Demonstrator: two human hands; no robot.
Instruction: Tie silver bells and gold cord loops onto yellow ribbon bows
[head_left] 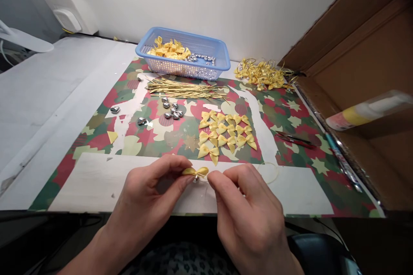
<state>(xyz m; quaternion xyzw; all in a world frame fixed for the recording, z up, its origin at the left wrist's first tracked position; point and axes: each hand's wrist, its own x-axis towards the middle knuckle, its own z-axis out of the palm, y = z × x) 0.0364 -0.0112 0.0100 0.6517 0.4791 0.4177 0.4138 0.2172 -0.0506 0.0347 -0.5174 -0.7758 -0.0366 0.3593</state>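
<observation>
Between the thumb and fingers of my left hand (155, 191) is a yellow ribbon bow (201, 171), with a small silver bell (195, 178) just under its middle. Close to the bow's right end, my right hand (248, 206) is closed in a pinch on a thin pale gold cord. A loop of that cord (272, 176) shows behind my right knuckles; the pinched part is hidden by my fingers. Just beyond my hands, several yellow bows (226, 129) lie in rows on the patterned paper.
A blue basket (222, 62) at the back contains bows and silver bells. Before it lie gold cords (183, 89) and loose bells (172, 109). A heap of corded bows (263, 74) sits back right. Tweezers (295, 139) lie near a cardboard box (371, 51) holding a bottle (355, 114).
</observation>
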